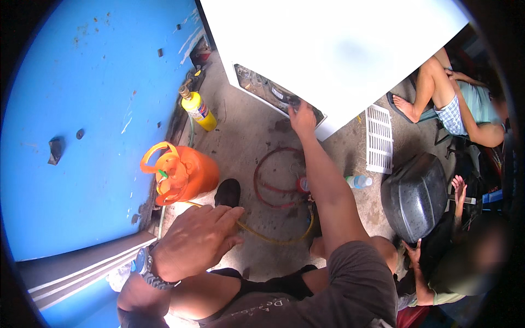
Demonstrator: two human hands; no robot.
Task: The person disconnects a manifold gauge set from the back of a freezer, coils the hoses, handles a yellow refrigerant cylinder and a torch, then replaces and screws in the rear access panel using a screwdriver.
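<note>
My right hand (304,118) reaches forward to the low opening (262,87) in a large white appliance (339,49). Its fingers close at a dark part inside; what they grip is partly hidden. Wiring and other parts show inside the opening. Nearer and to the left, my left hand (199,235) hovers palm down above my leg, fingers stretched out and nothing in it. A wristwatch (146,265) sits on that wrist. Between the hands, a red hose (257,177) coils on the floor beside a round red gauge (303,185), and a yellow hose (268,239) curves nearby.
An orange gas cylinder (191,172) and a yellow gas canister (199,112) stand by the blue wall (82,109). To the right are a white slotted grille (379,139), a clear bottle (359,181) and a black case (414,197). Two people sit at the right edge.
</note>
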